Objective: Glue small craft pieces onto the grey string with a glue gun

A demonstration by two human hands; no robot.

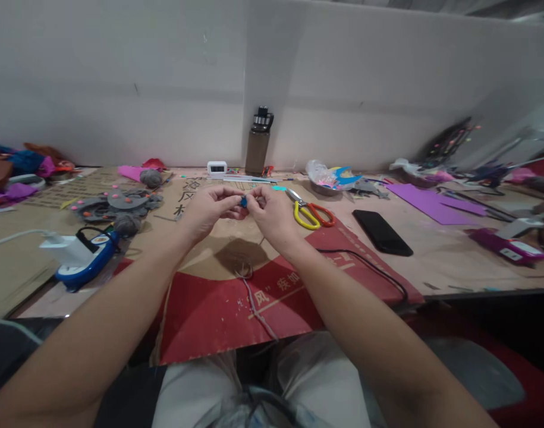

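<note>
My left hand [212, 209] and my right hand [270, 213] meet above the cardboard, fingertips pinched together. Between them is a small dark blue piece [244, 202], too small and too covered by the fingers to name. Both hands appear to grip it. Below them a loose tangle of grey yarn [249, 285] trails over the red-printed cardboard sheet [200, 321] towards its front edge. Just right of my right hand lie scissors [308, 213] with one yellow and one orange-red handle, blades pointing away from me.
A black phone [382, 232] and purple sheets [432, 202] lie to the right. At the back stand a dark bottle [258, 142], a small white clock [217, 169] and a bowl [327, 187] of bits. On the left are a blue power strip [87, 264] and grey felt-like pieces [115, 205].
</note>
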